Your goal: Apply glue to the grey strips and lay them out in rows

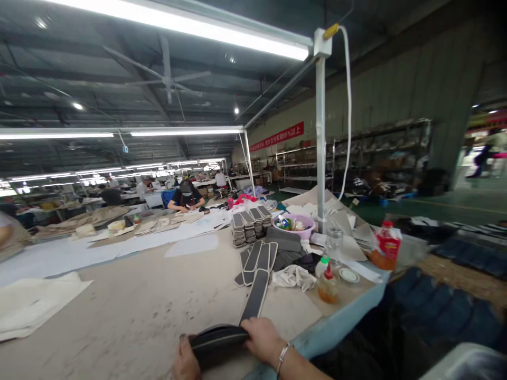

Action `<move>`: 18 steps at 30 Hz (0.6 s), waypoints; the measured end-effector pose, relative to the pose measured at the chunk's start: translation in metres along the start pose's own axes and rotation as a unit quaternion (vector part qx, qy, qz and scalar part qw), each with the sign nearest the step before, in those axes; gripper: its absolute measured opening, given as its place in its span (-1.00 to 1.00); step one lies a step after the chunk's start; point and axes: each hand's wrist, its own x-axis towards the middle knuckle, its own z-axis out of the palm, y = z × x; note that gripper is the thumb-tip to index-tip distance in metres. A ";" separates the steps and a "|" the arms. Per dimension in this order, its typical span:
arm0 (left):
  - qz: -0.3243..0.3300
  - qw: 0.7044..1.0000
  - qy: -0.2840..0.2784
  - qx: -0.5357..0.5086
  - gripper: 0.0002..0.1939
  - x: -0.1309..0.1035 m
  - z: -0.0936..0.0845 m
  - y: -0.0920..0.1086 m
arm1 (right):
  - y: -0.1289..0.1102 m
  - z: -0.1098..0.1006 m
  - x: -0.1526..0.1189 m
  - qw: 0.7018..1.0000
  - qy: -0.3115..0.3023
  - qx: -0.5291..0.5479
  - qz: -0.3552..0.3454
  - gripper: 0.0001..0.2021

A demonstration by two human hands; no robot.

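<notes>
My left hand [186,360] grips the left end of a dark, curved fabric piece [219,338] with a thin pale line along it. My right hand [262,339], with a bracelet at the wrist, is closed on the piece's right end. The piece is held just above the near edge of the table. Right behind my right hand lies a dark grey strip with a pale border [255,298]; whether the fingers touch it I cannot tell. More such strips [259,257] are fanned out beyond it, and stacks of them [249,227] stand farther back.
Right of the strips lie a crumpled white cloth [293,277], an amber bottle with a red tip [328,285] and a glass jar [335,243]. Behind are a purple basin [307,227] and a metal post [320,137]. A person [186,196] works across the table.
</notes>
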 end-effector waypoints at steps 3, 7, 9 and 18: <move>0.013 1.000 0.004 -0.010 -0.48 0.006 0.004 -0.008 | 0.001 -0.002 0.003 0.999 0.008 0.035 0.027 -0.72; 0.009 0.999 0.027 -0.016 -0.51 0.015 0.011 -0.021 | 0.008 -0.008 0.003 0.992 0.014 0.108 0.068 -0.68; -0.008 0.999 0.028 -0.040 -0.51 0.017 0.014 -0.023 | 0.012 -0.012 0.004 0.984 0.022 0.154 0.086 -0.68; 0.044 0.998 0.006 -0.039 -0.47 -0.012 0.013 0.005 | 0.004 -0.035 0.040 0.914 0.053 0.391 0.100 -0.69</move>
